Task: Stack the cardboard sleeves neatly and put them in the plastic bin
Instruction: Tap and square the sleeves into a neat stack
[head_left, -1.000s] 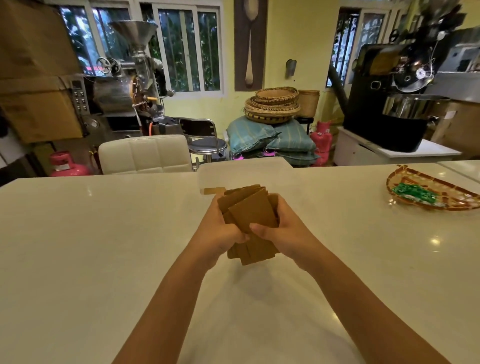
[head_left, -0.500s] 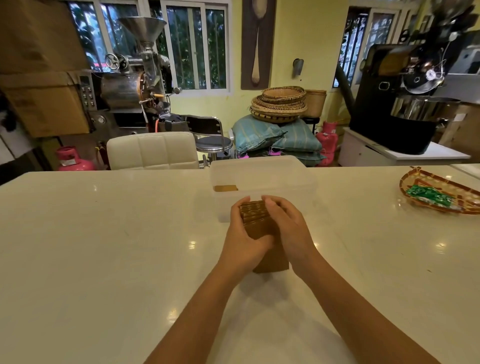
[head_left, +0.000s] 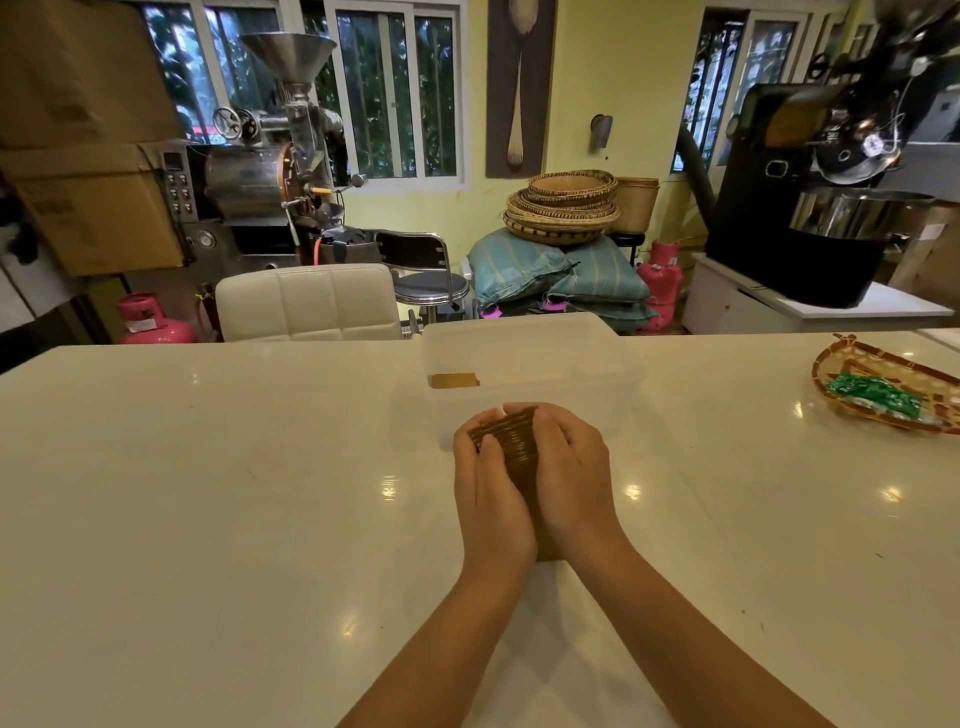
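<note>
A stack of brown cardboard sleeves (head_left: 515, 442) stands on edge on the white table, pressed between my two hands. My left hand (head_left: 485, 491) grips its left side and my right hand (head_left: 570, 486) grips its right side, so only the top edges show. Just behind the stack sits a translucent plastic bin (head_left: 613, 364). A brown cardboard piece (head_left: 453, 381) shows at the bin's left side.
A woven tray (head_left: 852, 358) with a green packet (head_left: 875, 397) lies at the table's right. A white padded chair (head_left: 306, 304) stands behind the far table edge. Coffee roasters, baskets and sacks fill the room beyond.
The loose fan of sleeves has been squared into a tight stack standing on the table. Both hands have closed in flat against its sides, nearer the bin.
</note>
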